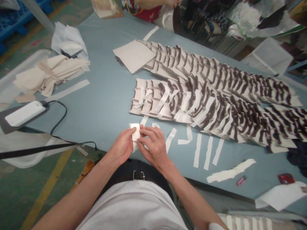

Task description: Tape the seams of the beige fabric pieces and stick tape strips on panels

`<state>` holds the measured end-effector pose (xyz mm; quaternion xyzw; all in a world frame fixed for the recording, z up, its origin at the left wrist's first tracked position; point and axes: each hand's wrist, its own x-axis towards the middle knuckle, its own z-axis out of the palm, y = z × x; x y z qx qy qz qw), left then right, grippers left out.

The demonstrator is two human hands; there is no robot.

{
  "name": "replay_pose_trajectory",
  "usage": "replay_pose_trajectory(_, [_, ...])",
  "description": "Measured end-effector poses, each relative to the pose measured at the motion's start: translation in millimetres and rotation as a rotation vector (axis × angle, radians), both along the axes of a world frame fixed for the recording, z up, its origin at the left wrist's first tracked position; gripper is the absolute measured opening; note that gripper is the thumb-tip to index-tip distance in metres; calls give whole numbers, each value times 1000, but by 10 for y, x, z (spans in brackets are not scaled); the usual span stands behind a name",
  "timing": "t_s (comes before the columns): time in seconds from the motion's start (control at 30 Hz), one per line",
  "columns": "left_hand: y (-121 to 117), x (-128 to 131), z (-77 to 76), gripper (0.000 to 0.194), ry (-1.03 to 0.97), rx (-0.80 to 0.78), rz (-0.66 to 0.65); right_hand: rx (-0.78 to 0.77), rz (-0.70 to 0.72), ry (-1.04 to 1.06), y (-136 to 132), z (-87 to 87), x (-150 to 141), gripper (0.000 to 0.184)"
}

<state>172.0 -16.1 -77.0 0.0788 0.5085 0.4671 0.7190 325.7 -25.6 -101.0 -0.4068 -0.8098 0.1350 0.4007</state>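
Observation:
In front of my belt I hold a small white folded piece (135, 132), perhaps paper or cloth strip; its exact kind is unclear. My left hand (122, 144) grips it from the side, thumb pressed on its face. The fingers of my right hand (154, 145) are bent and pinch at its right edge. Just beyond my hands lie rows of overlapping beige panels with dark brown edges (203, 108), several white strips draped over the nearer row. More loose white strips (198, 150) lie on the table to the right of my right hand.
On the blue-grey table (103, 64) are a beige cloth bundle (51, 75), a white power strip (25, 113) with a black cable, a pink small object (241, 180) and a red object (286, 179). A square beige panel (134, 56) tops the far row. Another person's arm (153, 2) shows beyond.

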Motion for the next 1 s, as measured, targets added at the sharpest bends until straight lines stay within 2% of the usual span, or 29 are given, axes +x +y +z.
replay_pose_trajectory(0.1, [-32,33,-42,27,80,38,-32,-163,-57,166,-11,31,-11,14])
replay_pose_trajectory(0.27, [-136,73,-96,50,229,68,-162,-620,-184,431,-34,105,12,17])
replay_pose_trajectory(0.33, [-187,80,-99,57,292,87,-221,-697,-219,478,-41,117,35,20])
replay_pose_trajectory(0.47, [-276,65,-86,61,389,132,-336,-760,-270,552,-25,98,95,25])
replay_pose_trajectory(0.6, [-350,19,-58,59,497,202,-421,-760,-342,619,85,66,196,28])
replay_pose_trajectory(0.8, [-450,-34,-59,57,607,240,-470,-721,-396,675,441,106,386,28])
replay_pose_trajectory(1.0, [-513,-149,-64,62,693,248,-467,-622,-501,820,817,267,547,39])
